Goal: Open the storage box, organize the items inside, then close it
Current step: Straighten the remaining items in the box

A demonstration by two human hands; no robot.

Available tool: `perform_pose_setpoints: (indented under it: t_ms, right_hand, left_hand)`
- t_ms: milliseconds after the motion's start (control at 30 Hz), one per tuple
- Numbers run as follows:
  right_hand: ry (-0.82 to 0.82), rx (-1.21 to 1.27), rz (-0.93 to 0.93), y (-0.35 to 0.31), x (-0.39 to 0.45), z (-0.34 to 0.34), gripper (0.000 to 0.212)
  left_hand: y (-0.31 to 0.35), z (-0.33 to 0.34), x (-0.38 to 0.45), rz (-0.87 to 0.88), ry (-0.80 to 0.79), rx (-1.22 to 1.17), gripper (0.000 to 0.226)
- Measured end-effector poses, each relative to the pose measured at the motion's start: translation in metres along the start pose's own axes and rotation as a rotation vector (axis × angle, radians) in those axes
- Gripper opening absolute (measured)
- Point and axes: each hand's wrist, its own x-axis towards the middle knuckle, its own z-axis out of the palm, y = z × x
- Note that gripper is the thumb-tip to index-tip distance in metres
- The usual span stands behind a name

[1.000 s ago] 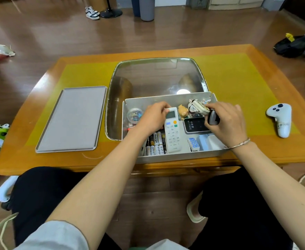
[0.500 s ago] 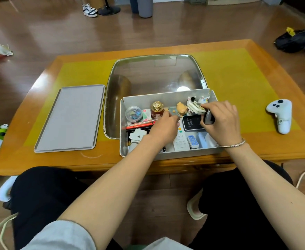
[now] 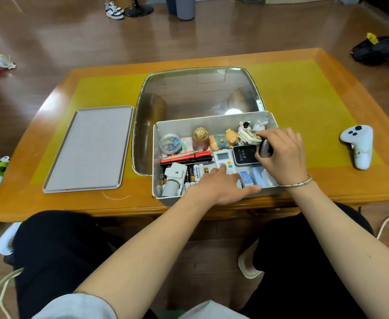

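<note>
The open grey storage box [image 3: 200, 122] stands at the table's near edge, and its flat grey lid [image 3: 90, 146] lies to its left. My left hand [image 3: 221, 185] rests with straight fingers on the lower part of a white remote [image 3: 222, 157] lying in the box's middle. Over the box's right side, my right hand [image 3: 285, 153] grips a small dark grey oval object [image 3: 264, 148] beside a black Wi-Fi device [image 3: 243, 155]. Batteries [image 3: 195, 172], red and black pens [image 3: 186, 157], a pig figure [image 3: 223, 140], a gold-capped jar [image 3: 200, 139] and a tub of pins [image 3: 170, 143] sit inside.
A white game controller [image 3: 359, 146] lies on the yellow mat to the right of the box. Behind the box is the table's glass inset [image 3: 200, 93]. A white folded gadget [image 3: 175, 178] fills the box's front left corner. A black bag [image 3: 373, 49] lies on the floor.
My left hand brought the remote from the box's left-middle to its centre and laid it flat, sliding down toward the front wall. The right hand kept its grip and barely moved.
</note>
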Motion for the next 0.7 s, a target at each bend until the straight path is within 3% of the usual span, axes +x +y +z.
perform_pose_setpoints:
  t_ms: [433, 600, 700]
  right_hand:
    - [-0.044, 0.008, -0.006, -0.003, 0.0, -0.003, 0.03]
    - [-0.082, 0.023, -0.056, -0.004, 0.002, -0.005, 0.023]
    - [-0.14, 0.058, -0.152, -0.01, 0.003, -0.006, 0.021]
  left_hand:
    - [-0.007, 0.002, 0.003, 0.068, -0.01, -0.077, 0.092]
    - [-0.015, -0.006, -0.002, 0.076, 0.499, -0.456, 0.063]
    - [-0.021, -0.015, -0.004, 0.069, 0.526, -0.739, 0.051]
